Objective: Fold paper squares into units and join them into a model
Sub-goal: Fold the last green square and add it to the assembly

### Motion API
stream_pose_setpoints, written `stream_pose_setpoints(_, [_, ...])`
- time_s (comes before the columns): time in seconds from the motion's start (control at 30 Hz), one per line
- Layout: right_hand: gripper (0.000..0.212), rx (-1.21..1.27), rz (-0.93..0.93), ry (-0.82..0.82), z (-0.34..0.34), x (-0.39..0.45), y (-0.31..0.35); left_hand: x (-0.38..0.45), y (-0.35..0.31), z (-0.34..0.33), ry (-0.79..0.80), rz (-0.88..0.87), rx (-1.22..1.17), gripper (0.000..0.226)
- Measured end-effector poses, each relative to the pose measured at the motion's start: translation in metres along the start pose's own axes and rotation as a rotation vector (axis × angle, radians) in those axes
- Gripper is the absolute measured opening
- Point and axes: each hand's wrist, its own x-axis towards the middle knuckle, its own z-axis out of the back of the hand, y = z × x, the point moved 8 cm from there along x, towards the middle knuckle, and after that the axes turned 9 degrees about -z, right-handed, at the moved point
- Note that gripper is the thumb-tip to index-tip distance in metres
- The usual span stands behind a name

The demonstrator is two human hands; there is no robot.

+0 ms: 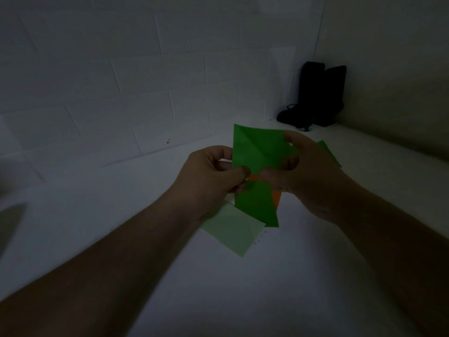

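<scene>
Two hands meet over the white bench (pixel 243 300), near its back right corner: my left hand (pixel 211 177) pinches the lower edge of a green paper unit (pixel 257 152), my right hand (pixel 308 176) curls round its right side. A second green unit (pixel 257 203) and an orange piece (pixel 277 198) hang below, seemingly tucked in. A pale green square (pixel 233 229) lies beneath. As I judge it, the join needs the flap slid fully into its pocket, creases aligned, before pressing flat.
</scene>
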Motion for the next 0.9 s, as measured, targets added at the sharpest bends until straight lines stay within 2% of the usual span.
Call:
stream_pose_setpoints(0.3, [0.083, 0.000, 0.004, 0.032, 0.001, 0.000, 0.000, 0.002, 0.003, 0.005, -0.020, -0.012, 0.039, 0.016])
stream_pose_setpoints(0.47, [0.073, 0.007, -0.003, 0.072, -0.002, 0.000, 0.000, 0.002, 0.003, 0.005, -0.023, -0.018, 0.041, 0.014])
stream_pose_setpoints(0.63, [0.067, 0.011, -0.009, -0.009, 0.004, -0.005, 0.006, 0.002, 0.002, 0.004, -0.028, -0.013, 0.010, 0.015])
stream_pose_setpoints(0.8, [0.071, -0.018, -0.013, 0.004, -0.002, -0.005, 0.003, 0.000, 0.000, -0.005, 0.059, -0.041, -0.023, 0.038])
stream_pose_setpoints(0.9, [0.068, -0.044, -0.015, 0.040, -0.006, -0.005, 0.002, 0.000, 0.001, -0.007, 0.059, -0.054, -0.007, 0.045])
